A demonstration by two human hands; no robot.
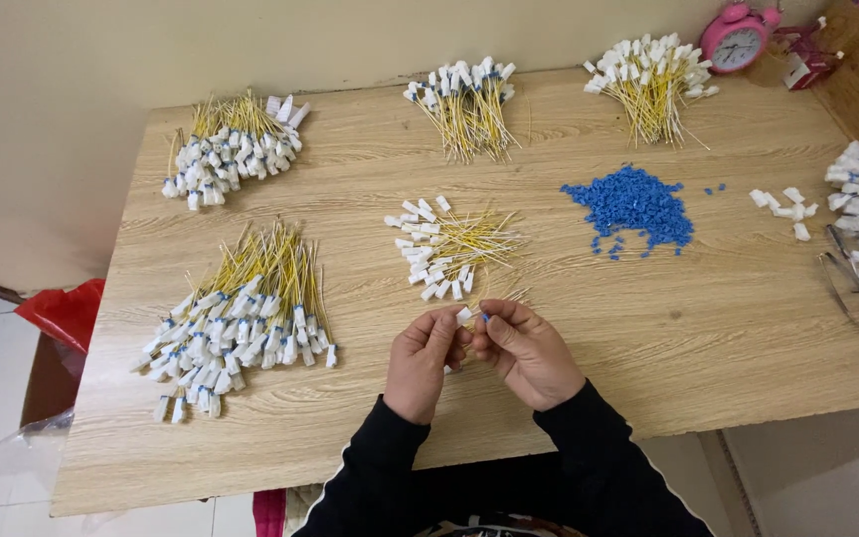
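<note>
Both your hands meet over one small yellow-wire connector at the table's near edge.

Your left hand pinches the white connector piece between thumb and fingertips, and your right hand presses in against it, fingers curled tight around a tiny blue cap. Just beyond your knuckles lies a small pile of white-tipped yellow wires; the heap of blue caps sits off to the right on the wooden table.
</note>
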